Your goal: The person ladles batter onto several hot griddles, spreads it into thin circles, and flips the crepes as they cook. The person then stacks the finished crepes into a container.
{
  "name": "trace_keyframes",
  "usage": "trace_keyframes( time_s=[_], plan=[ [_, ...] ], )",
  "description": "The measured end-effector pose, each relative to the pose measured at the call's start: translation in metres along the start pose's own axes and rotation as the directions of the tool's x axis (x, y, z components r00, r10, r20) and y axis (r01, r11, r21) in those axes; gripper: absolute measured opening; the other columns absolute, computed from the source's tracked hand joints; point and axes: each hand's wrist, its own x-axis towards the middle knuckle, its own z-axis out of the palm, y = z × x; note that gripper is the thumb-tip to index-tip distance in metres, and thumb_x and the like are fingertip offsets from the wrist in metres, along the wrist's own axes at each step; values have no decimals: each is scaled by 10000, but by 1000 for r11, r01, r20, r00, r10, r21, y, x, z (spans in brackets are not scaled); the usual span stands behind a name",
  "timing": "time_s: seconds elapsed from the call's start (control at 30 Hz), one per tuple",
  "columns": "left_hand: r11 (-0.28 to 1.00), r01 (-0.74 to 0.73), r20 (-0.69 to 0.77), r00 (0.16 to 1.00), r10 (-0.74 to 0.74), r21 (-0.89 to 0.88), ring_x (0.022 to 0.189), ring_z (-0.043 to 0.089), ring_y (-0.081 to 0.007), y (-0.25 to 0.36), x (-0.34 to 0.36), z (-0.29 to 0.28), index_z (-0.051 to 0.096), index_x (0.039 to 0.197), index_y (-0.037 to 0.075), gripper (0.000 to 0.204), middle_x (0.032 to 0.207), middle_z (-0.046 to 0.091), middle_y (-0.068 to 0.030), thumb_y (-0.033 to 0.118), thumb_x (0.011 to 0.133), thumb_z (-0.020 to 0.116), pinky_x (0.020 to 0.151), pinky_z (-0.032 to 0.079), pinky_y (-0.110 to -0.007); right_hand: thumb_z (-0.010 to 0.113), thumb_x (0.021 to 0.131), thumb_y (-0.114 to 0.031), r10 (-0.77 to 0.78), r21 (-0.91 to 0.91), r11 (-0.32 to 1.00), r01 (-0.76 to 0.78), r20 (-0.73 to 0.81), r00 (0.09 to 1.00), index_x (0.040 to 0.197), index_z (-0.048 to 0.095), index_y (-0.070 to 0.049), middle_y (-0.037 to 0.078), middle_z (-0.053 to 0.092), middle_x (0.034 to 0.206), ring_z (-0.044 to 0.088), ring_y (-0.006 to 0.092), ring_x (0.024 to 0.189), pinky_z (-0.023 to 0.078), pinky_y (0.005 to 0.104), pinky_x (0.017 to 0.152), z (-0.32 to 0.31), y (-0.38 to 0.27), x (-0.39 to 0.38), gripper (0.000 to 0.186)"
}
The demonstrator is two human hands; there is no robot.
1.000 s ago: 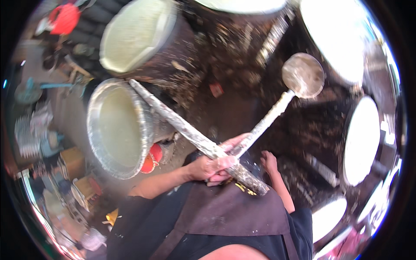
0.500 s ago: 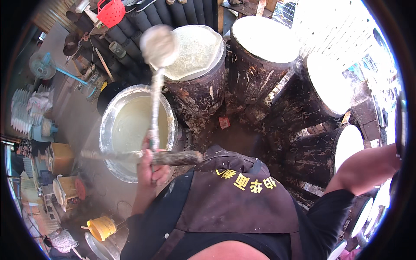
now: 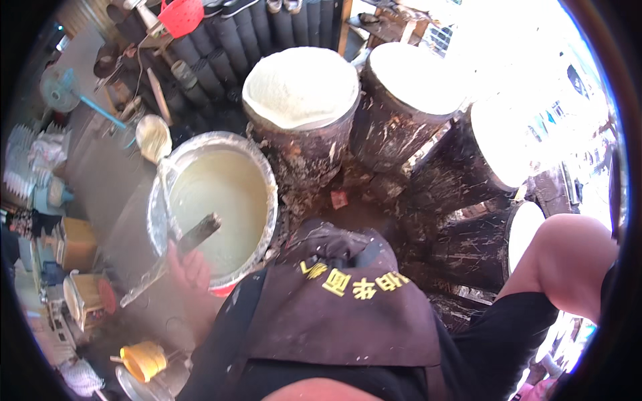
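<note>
Left grip [image 3: 191, 269] wrapped round ladle [image 3: 154, 138] and stick [image 3: 201, 231] at basin's [image 3: 270, 200] near-left rim, yellow lettering [image 3: 363, 289] on apron [image 3: 348, 337] near-right of basin, right grip unseen

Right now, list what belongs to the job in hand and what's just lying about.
Apparently in use:
pale round-bowled ladle, in the left hand
rough brown wooden stick, also in that hand
wide round silvery metal pot of pale liquid, near the hand

Just lying about, it seems:
red perforated plastic basket
yellow round bucket
blue fan

Red basket [image 3: 181, 17] upper left; blue fan [image 3: 60, 89] far left; yellow bucket [image 3: 143, 361] lower left; shoes [image 3: 292, 6] at top.
</note>
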Motion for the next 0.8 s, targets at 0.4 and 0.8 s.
trace_keyframes(
  time_s=[0.4,0.8],
  plan=[
    [962,232,317,932,-178,-142,309,265,-100,0,35,-46,419,680,118,502,447,284,23,531,965,410,239,231,-236,557,835,-92,281,143,959,-246,-338,898,1272,552,-77,167,529,1238,508,328,1148,417,409,977,18,75,-5,438],
    [998,-57,158,986,52,27,633,351,-19,-34,-41,19,77,1507,102,946,862,382,28,-31,719,584,592,309,-126,571,741,-26,720,22,592,-806,-463,517,1249,588,-199,100,488,1348,402,320,1301,308,475,1085,385,316,-38,537]
  ],
)
